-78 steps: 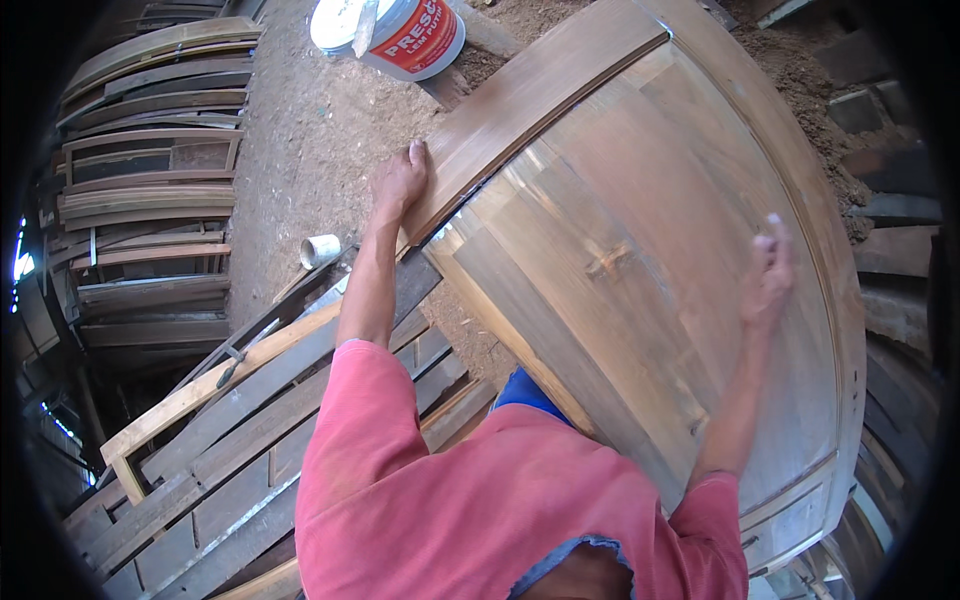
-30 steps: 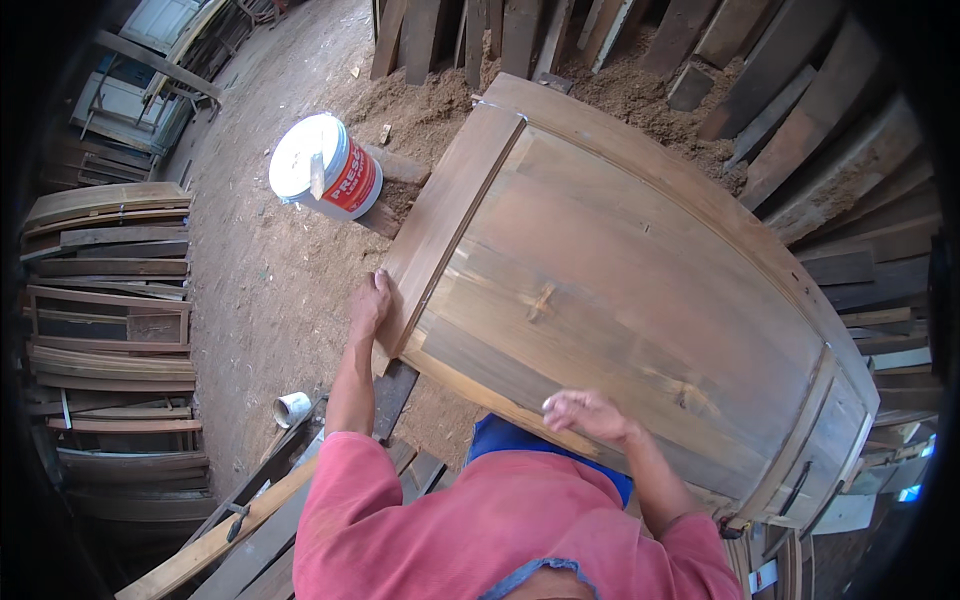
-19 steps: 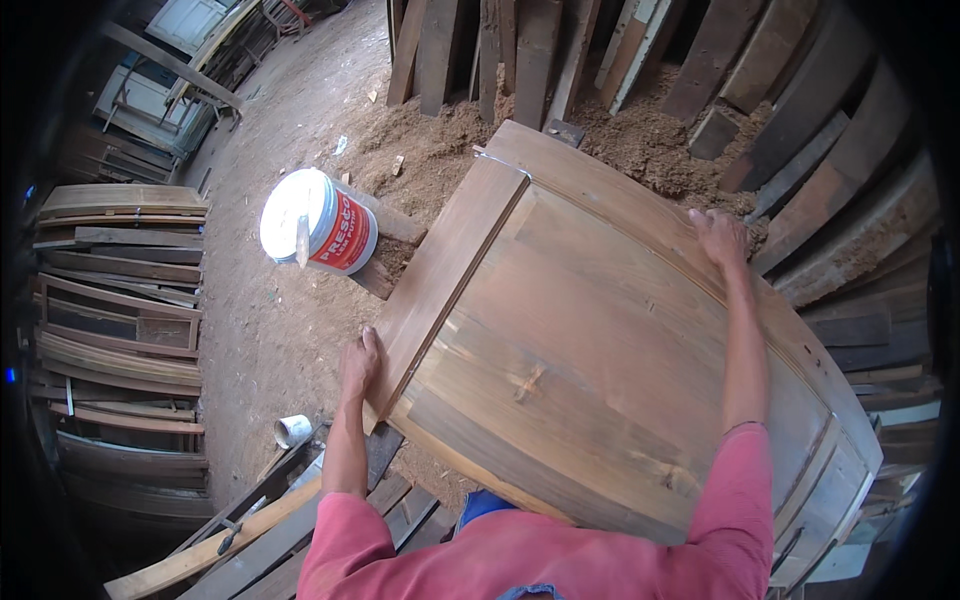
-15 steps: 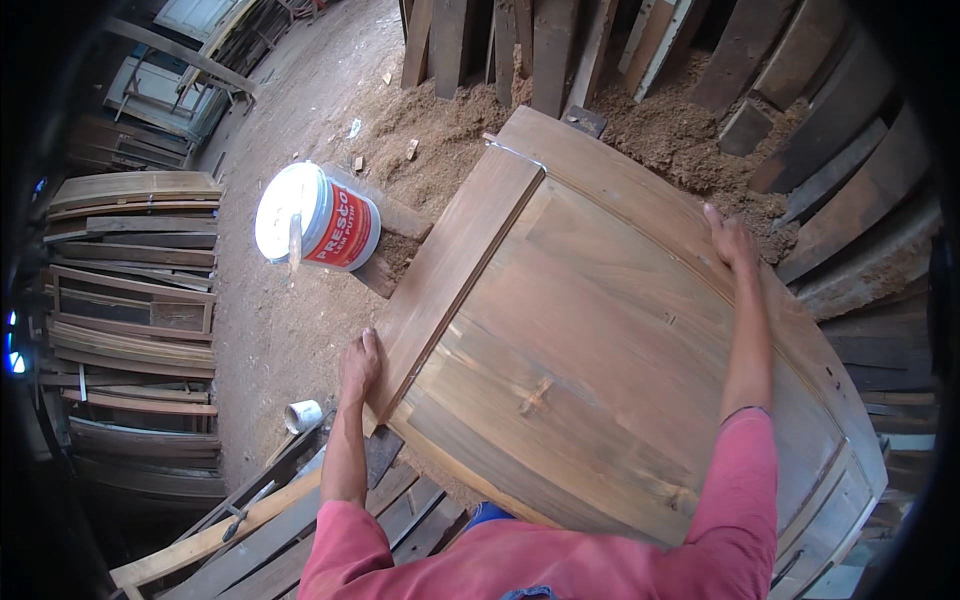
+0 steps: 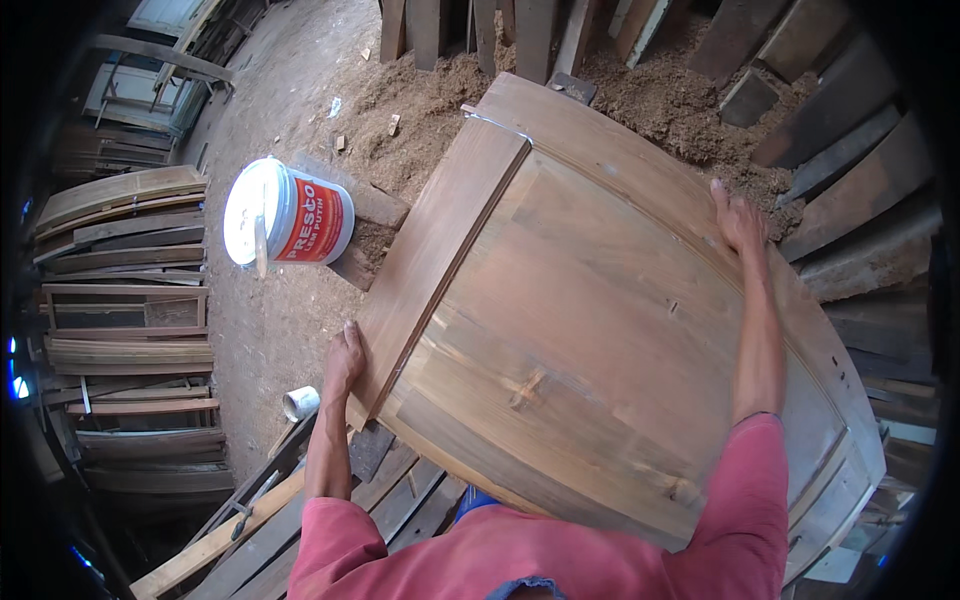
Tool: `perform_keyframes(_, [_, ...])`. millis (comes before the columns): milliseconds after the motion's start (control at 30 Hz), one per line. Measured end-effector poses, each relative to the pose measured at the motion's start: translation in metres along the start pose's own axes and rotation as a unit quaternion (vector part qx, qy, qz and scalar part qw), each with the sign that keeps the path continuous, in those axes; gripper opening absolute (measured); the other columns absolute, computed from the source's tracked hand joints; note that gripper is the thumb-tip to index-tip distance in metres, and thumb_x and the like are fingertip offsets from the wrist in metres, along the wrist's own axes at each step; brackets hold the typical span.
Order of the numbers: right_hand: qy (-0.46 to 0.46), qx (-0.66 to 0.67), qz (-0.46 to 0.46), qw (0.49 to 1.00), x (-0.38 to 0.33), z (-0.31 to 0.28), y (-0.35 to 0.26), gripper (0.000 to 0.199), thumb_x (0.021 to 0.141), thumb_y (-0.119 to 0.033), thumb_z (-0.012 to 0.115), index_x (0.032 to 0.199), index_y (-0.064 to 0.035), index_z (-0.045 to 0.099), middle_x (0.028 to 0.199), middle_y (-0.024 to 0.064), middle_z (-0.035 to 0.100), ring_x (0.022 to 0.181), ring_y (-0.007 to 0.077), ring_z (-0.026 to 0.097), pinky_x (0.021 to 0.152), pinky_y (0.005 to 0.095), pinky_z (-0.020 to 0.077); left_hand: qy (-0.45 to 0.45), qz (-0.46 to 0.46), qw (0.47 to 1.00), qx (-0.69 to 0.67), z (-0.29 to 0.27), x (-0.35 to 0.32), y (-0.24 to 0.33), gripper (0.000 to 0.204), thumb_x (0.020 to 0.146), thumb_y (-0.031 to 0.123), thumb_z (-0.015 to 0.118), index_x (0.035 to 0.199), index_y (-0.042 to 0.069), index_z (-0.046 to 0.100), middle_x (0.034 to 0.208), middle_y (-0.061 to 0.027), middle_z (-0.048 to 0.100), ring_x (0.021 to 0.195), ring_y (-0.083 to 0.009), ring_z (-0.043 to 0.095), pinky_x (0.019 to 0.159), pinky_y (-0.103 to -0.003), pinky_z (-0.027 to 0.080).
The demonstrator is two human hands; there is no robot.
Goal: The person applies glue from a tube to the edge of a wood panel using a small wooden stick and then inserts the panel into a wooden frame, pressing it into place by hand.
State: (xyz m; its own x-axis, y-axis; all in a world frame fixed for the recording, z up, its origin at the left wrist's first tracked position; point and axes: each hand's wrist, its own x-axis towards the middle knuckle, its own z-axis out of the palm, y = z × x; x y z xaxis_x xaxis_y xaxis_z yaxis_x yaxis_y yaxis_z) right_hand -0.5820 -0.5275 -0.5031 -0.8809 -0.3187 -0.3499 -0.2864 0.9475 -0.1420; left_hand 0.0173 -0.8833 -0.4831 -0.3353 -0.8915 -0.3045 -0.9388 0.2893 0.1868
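Observation:
A large panelled wooden door [image 5: 560, 300] lies in front of me, slanting from upper left to lower right. My left hand [image 5: 346, 356] is closed on the near end of its left cross rail [image 5: 440, 240]. On the far side, my right hand [image 5: 740, 220] grips the long side rail [image 5: 630, 150], fingers over the outer edge. A white line of what looks like glue [image 5: 502, 128] runs along the joint where the two rails meet at the far left corner. Part of the near side is hidden by my body.
A white bucket with a red label [image 5: 318, 222] stands left of the door, a flat stick on its lid. A small white cup [image 5: 300, 403] lies near my left forearm. Sawdust [image 5: 660, 110] and leaning boards [image 5: 840, 160] line the far side; stacked frames [image 5: 130, 310] stand left.
The view has shifted slightly, so the bucket and door sit a little further left in it. Both hands keep their hold on the door.

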Motion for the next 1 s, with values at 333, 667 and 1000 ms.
perform_keyframes(333, [-0.148, 0.412, -0.025, 0.899, 0.159, -0.056, 0.059, 0.110, 0.076, -0.090, 0.046, 0.137, 0.0019, 0.055, 0.108, 0.0130, 0.066, 0.086, 0.0161, 0.062, 0.074, 0.0297, 0.0504, 0.000, 0.008, 1.000, 0.012, 0.008, 0.006, -0.010, 0.066, 0.106, 0.042, 0.026, 0.101, -0.011, 0.064, 0.101, -0.0384, 0.062, 0.100, -0.0554, 0.057, 0.088, -0.057, 0.044])
perform_keyframes(667, [-0.257, 0.167, -0.129, 0.943, 0.050, -0.011, -0.060, 0.079, 0.089, -0.070, 0.052, 0.133, -0.0047, 0.060, 0.129, 0.0198, 0.064, 0.119, 0.0310, 0.061, 0.105, 0.0411, 0.0431, 0.022, -0.009, 0.998, 0.063, 0.014, 0.005, -0.034, 0.064, 0.105, 0.042, 0.027, 0.102, -0.009, 0.065, 0.106, -0.0381, 0.061, 0.104, -0.0539, 0.056, 0.092, -0.057, 0.043])
perform_keyframes(1000, [0.090, 0.001, -0.105, 0.990, -0.171, 0.074, -0.005, 0.068, 0.095, -0.049, 0.054, 0.149, -0.0122, 0.040, 0.160, 0.0160, 0.024, 0.149, 0.0375, 0.018, 0.120, 0.0569, 0.0126, 0.006, 0.052, 0.999, -0.016, 0.017, 0.015, -0.013, 0.071, 0.104, 0.050, 0.029, 0.115, -0.011, 0.062, 0.112, -0.0370, 0.062, 0.111, -0.0533, 0.056, 0.092, -0.055, 0.045])
